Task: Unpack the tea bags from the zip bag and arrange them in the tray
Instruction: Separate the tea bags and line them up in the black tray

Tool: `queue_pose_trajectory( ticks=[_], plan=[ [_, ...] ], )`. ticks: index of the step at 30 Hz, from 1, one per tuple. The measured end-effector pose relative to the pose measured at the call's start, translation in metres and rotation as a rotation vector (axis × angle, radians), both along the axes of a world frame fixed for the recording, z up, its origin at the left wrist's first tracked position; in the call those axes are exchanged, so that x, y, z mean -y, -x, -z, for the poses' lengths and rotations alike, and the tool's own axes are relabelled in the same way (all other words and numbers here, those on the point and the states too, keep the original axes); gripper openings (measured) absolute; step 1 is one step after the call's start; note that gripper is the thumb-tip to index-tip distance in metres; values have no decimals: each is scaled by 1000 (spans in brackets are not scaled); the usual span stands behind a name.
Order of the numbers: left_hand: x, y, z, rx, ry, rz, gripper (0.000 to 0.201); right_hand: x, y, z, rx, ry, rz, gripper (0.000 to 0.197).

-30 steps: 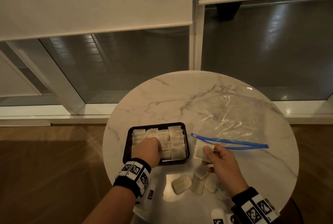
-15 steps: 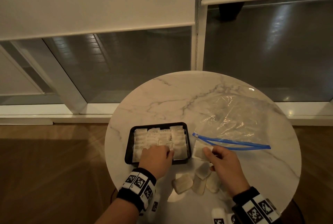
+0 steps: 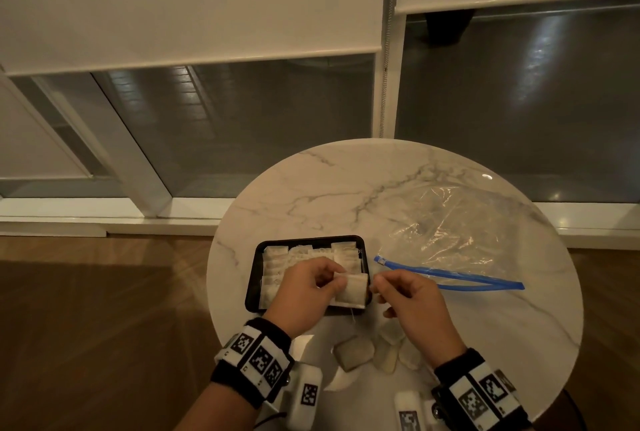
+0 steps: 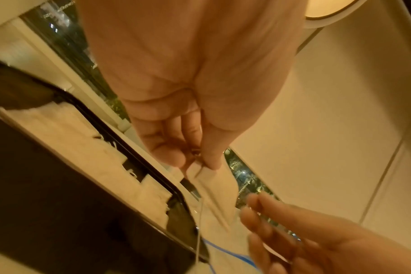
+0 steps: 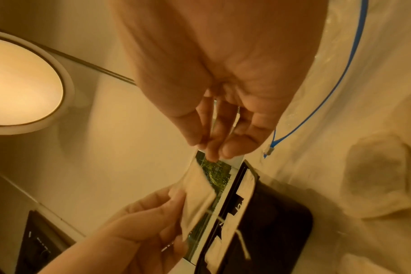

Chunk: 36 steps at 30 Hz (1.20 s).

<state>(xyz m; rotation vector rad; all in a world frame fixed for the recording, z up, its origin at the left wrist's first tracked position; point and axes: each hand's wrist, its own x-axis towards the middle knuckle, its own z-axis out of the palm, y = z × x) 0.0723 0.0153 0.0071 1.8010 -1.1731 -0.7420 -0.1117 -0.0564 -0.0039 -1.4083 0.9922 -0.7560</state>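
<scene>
My left hand (image 3: 341, 280) pinches a white tea bag (image 3: 355, 293) by its left edge and holds it above the front right corner of the black tray (image 3: 252, 280). A thin string hangs from the tea bag (image 4: 214, 189) in the left wrist view. My right hand (image 3: 377, 286) hovers just right of it, and in the right wrist view its nearly straight fingertips (image 5: 211, 153) end just short of the bag's top edge. Several tea bags (image 3: 277, 257) lie in rows in the tray. The clear zip bag (image 3: 450, 222) with its blue zip lies flat at the right.
Three loose tea bags (image 3: 353, 352) lie on the round marble table (image 3: 346, 188) near its front edge, below my hands. Beyond the table are window panes and lowered blinds. Wooden floor surrounds the table.
My left hand lifted out of the tray. My right hand carried the tea bag left from the zip bag's mouth. The left hand now pinches it.
</scene>
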Motion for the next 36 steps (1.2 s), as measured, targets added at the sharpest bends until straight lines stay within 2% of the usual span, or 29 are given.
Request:
queue_pose_trajectory(
  ticks=[2,5,8,11,14,17,19,22,25,28,31,34,36],
  plan=[
    [-6,-14,-1,107,-18,-69,10,5,-3,6,-122,80,34,10],
    [-16,-37,3,273,-50,-167,9,11,-12,19,-435,275,19,9],
    [-23,-53,10,386,-94,-246,8,10,-22,23,-536,408,-8,14],
    [-27,-57,17,448,-167,-230,9,8,-32,23,-597,447,-33,17],
    [-27,-56,24,453,-242,-177,10,9,-41,24,-584,369,-23,30],
    [-25,-54,30,390,-296,-159,15,14,-46,26,-529,264,-23,38],
    [-22,-52,28,407,-340,-157,18,16,-49,27,-528,246,-39,41],
    [-18,-53,28,452,-418,-138,26,16,-53,27,-540,259,-82,33],
    [-17,-53,23,482,-506,-153,26,16,-55,29,-558,266,-73,27],
    [-19,-55,22,503,-493,-202,24,13,-56,31,-563,274,-56,24],
    [-22,-51,23,529,-385,-206,25,11,-57,33,-564,291,-41,21],
    [-29,-36,27,616,-335,-103,20,11,-58,36,-574,293,-30,20],
    [-34,-28,33,697,-364,-26,34,10,-58,38,-573,289,-24,20]
  ],
)
